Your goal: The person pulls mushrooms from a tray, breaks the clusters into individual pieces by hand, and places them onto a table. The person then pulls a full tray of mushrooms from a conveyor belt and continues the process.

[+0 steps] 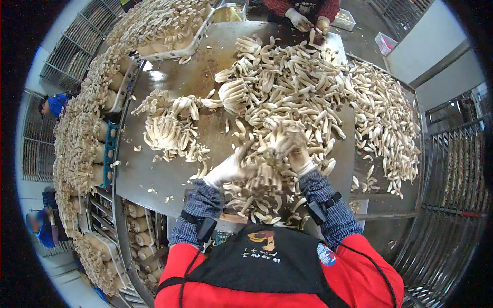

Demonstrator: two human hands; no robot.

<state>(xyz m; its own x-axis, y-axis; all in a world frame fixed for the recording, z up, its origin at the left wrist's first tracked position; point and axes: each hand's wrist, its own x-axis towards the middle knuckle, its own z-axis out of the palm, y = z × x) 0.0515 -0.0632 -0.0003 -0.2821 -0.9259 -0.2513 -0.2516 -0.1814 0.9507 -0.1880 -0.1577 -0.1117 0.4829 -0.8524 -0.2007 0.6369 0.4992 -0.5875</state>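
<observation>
My left hand [228, 168], in a white glove, is beside a blurred cluster of pale mushrooms [266, 178]. Its fingers look stretched and apart, though motion softens them; whether they touch the cluster is unclear. On the cluster's other side, my gloved right hand [294, 148] reaches over the loose mushrooms [308, 110]. Blur smears its fingers, so I cannot see what they grip. More mushrooms lie between my forearms near the table's front edge. An uncut mushroom clump [165, 132] sits to the left, and another clump [234, 96] is beyond my hands.
The metal table [149, 177] carries the pile. At right, a lower tray [382, 199] holds many separated mushrooms. Crates of bottled mushrooms line the left, including a white crate [197, 38] at the table's back. A gloved co-worker's hands [310, 23] work across the table.
</observation>
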